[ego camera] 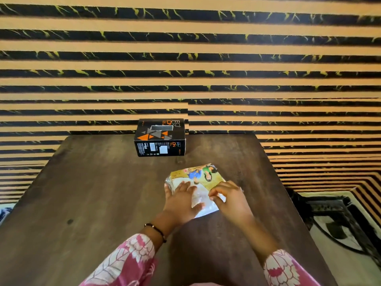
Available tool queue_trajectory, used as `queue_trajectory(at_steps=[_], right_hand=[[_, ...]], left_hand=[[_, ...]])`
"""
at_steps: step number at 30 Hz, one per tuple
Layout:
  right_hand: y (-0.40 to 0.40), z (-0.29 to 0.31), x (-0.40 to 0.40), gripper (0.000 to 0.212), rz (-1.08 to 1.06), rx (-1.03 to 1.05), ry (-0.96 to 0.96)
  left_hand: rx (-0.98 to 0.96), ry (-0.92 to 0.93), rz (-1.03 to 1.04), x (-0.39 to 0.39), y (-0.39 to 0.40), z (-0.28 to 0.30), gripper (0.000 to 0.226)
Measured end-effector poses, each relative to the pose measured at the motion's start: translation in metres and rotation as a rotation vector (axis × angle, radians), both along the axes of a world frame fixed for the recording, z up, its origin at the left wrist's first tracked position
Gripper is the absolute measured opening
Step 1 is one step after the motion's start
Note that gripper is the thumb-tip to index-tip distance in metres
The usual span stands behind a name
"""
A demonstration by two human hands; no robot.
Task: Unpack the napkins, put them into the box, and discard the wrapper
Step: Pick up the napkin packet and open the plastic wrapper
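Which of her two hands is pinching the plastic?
The right hand: its fingertips pinch the napkin pack's wrapper, while the left hand lies flat on it.

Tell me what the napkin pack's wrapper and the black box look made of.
Wrapper: thin glossy plastic film, judging by its sheen and crinkles. Black box: likely printed cardboard, matte, with crisp folded edges and a silvery strip on top, possibly tape.
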State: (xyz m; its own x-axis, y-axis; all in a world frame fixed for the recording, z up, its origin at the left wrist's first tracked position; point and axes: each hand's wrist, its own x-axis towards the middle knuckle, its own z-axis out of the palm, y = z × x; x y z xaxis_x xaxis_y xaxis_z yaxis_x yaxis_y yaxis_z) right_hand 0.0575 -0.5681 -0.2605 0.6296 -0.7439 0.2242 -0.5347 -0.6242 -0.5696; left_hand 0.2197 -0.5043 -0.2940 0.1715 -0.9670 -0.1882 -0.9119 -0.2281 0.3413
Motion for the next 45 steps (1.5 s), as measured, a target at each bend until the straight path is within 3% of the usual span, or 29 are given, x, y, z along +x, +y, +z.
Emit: queue_trajectory(at_steps=[5,11,16,23,26,32,35,40,45], right_hand=[[0.023,-0.015,-0.04,0.013,0.079,-0.106,0.059],[0.048,-0.048,-0.066,0.016,0.117,-0.087,0.218],[0.068,-0.061,-0.078,0.023,0.176,-0.132,0.333],[0.079,-0.068,-0.095,0.031,0.107,-0.085,0.257],[0.086,-0.073,-0.101,0.052,0.02,-0.075,0.276],[0.086,-0.055,-0.092,0.028,-0.253,-0.033,0.018],[0.077,-0.039,-0.064,0.03,-0.312,0.21,-0.163],[0.065,-0.042,-0.021,0.039,-0.326,1.16,-0.438],[0.054,-0.044,-0.003,0.026,-0.552,1.509,-0.834]], left_hand=[[-0.121,0.074,-0.109,-0.012,0.021,0.002,0.073],[-0.089,-0.047,-0.154,-0.037,0.037,0.006,0.039],[-0.107,-0.054,-0.079,-0.057,0.039,0.012,0.026],[-0.238,0.073,0.039,-0.057,0.026,0.034,0.021],[-0.239,0.08,0.055,-0.054,0.023,0.036,0.02],[-0.259,0.117,0.027,-0.057,0.028,0.039,0.02],[-0.292,0.148,0.005,-0.059,0.028,0.045,0.018],[-0.358,0.205,0.003,-0.058,0.028,0.051,0.013],[-0.371,0.225,-0.01,-0.056,0.03,0.055,0.014]])
